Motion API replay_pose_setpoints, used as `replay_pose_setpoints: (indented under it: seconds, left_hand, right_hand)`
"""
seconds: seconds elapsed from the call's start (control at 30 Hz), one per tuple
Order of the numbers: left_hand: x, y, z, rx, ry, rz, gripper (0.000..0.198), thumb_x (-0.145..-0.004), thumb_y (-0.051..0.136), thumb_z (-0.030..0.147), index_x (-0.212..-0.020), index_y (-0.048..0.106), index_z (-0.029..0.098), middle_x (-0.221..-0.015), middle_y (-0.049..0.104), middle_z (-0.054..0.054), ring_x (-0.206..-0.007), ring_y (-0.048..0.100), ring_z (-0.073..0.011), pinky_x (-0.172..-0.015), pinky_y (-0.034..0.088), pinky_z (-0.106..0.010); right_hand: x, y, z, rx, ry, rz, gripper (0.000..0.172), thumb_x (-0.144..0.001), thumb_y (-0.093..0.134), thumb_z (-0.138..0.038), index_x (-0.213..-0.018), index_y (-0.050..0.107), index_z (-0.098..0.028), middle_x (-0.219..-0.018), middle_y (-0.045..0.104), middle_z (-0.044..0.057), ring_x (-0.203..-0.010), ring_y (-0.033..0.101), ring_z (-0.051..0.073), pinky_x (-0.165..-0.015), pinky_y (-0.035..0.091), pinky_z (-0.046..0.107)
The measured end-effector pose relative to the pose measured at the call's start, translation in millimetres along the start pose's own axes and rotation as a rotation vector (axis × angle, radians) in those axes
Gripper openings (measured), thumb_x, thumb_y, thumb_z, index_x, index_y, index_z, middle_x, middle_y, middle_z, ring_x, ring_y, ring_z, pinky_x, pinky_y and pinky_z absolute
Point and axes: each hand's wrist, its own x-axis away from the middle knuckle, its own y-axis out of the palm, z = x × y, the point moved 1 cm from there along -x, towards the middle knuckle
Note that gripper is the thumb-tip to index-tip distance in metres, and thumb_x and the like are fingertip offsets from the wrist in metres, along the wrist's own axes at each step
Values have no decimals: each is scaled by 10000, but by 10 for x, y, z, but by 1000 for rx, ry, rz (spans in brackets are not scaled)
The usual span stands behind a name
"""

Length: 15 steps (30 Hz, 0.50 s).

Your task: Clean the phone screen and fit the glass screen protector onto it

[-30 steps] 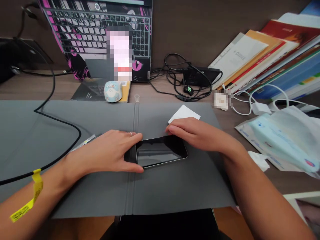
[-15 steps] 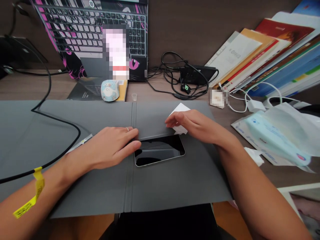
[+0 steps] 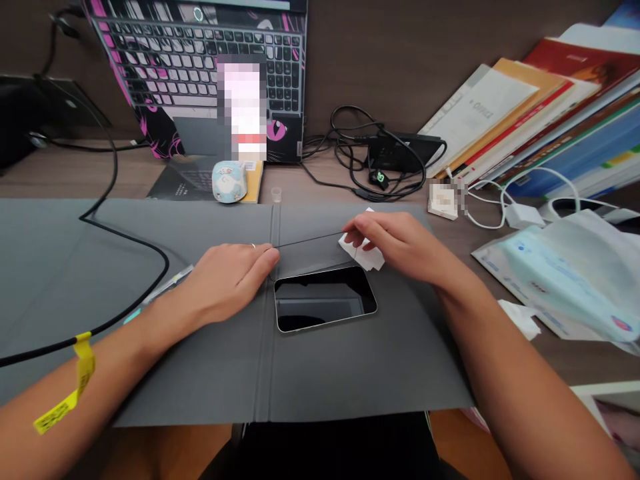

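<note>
A black-screened phone [image 3: 325,303] lies face up on the grey desk mat. Just beyond its far long side, a thin, clear screen protector [image 3: 313,257] spans the gap between my hands, showing mostly by its dark edges. My left hand [image 3: 237,273] pinches the left end between thumb and fingers. At the other end, the closed fingers of my right hand [image 3: 377,240] grip the protector, their tips bent downward. Whether its near edge touches the phone, I cannot tell. A crumpled white tissue [image 3: 367,257] lies under my right fingers.
A laptop [image 3: 200,73] stands at the back, with a pale blue mouse [image 3: 229,181] before it. A black cable [image 3: 163,257] crosses the left side of the mat [image 3: 350,373]. Tangled cables, leaning books [image 3: 505,110] and a wipes pack [image 3: 565,273] are on the right.
The far edge of the screen protector has risen off the mat between my hands. My right fingers have curled closed and moved slightly right. The view has shifted a little.
</note>
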Motion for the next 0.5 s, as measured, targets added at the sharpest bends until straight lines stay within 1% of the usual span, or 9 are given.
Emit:
replay_pose_setpoints:
  seconds: [0.1, 0.2, 0.33, 0.5]
  left_hand:
    - [-2, -12, 1, -14, -60, 37, 465, -1034, 78, 514, -780, 361, 248, -701, 606, -36, -643, 566, -243, -571, 317, -342]
    - [-2, -12, 0, -15, -94, 66, 438, -1032, 83, 531, -790, 319, 253, -662, 571, -23, -612, 554, -239, -549, 289, -335]
    - [-3, -4, -5, -9, -113, 92, 429, -1036, 91, 539, -828, 333, 253, -668, 575, -19, -615, 574, -238, -543, 285, -329]
    - [-11, 4, -20, 3, -142, 124, 456, -1034, 113, 565, -879, 396, 244, -677, 607, -32, -605, 587, -235, -544, 320, -326]
  right_hand:
    - [-21, -5, 10, 98, 14, 16, 443, -1029, 423, -502, -923, 724, -195, -850, 737, 37, -758, 652, 175, -719, 443, 307]
    - [-30, -22, 13, 194, 25, 40, 375, -1010, 450, -442, -939, 723, -196, -838, 736, 41, -745, 638, 184, -684, 418, 310]
    - [-38, -41, 24, 200, 29, 60, 322, -970, 493, -406, -961, 728, -187, -812, 744, 44, -743, 643, 196, -689, 423, 317]
    - [-55, -22, 50, 214, 43, 52, 341, -965, 485, -402, -1006, 742, -181, -817, 753, 49, -756, 650, 201, -705, 438, 323]
